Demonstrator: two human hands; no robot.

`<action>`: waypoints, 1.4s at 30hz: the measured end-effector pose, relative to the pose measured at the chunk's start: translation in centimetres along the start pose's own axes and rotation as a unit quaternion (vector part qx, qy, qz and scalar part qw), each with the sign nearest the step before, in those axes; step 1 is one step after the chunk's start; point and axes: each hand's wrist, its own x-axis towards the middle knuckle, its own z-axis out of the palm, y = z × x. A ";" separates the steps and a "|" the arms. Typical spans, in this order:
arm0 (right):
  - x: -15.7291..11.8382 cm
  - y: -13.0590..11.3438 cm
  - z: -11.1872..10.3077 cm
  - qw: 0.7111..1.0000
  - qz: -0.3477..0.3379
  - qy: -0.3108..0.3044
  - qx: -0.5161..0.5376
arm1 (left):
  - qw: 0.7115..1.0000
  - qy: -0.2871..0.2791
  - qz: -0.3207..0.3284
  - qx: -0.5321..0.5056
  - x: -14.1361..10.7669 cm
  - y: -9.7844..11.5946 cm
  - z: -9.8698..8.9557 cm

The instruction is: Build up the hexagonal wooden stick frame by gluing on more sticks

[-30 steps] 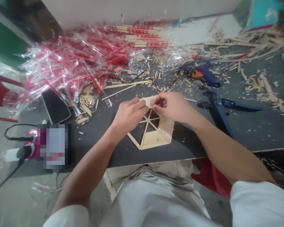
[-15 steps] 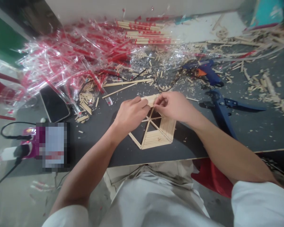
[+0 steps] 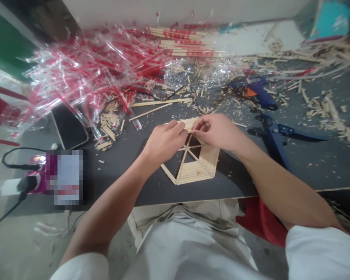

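A six-sided frame (image 3: 196, 172) of thin wooden sticks is laid flat on the dark surface (image 3: 113, 186), near its front edge. Its far left part is covered by the left hand (image 3: 167, 140), whose fingers are curled down onto it. Its far edge is touched by the right hand (image 3: 212, 131), with thumb and fingertips drawn close together. Whether a stick is pinched in either grip cannot be told, as the fingertips are partly hidden.

The near and right panels are filled with rows of sticks, while dark gaps are left around the hub.

Beyond the hands, two loose sticks (image 3: 160, 102) are laid aslant, and offcuts (image 3: 108, 131) are heaped to their left. The back left is crowded by a pile of red and clear wrappers (image 3: 99, 68), by which the phone (image 3: 70, 127) is partly overlapped. Red-banded bundles (image 3: 189, 42) are stacked at the back. On the right, a blue glue gun (image 3: 261, 92) is set among scraps, and a blue cutter (image 3: 275, 136) is placed near the right forearm. At the left, a purple power strip (image 3: 39, 173) is taken up by plugs.
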 end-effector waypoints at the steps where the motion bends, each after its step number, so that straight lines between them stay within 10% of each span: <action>1: 0.0 0.0 0.0 1.000 0.004 -0.002 0.001 | 1.000 0.000 0.001 0.004 0.0 0.0 0.0; 26: 0.0 0.2 -0.4 0.998 -0.055 -0.017 0.000 | 0.993 0.069 0.072 0.065 -0.1 -0.2 -0.3; 42: 0.1 0.5 0.1 0.963 -0.095 -0.035 0.251 | 0.993 0.097 0.025 0.068 -0.5 -0.4 -0.3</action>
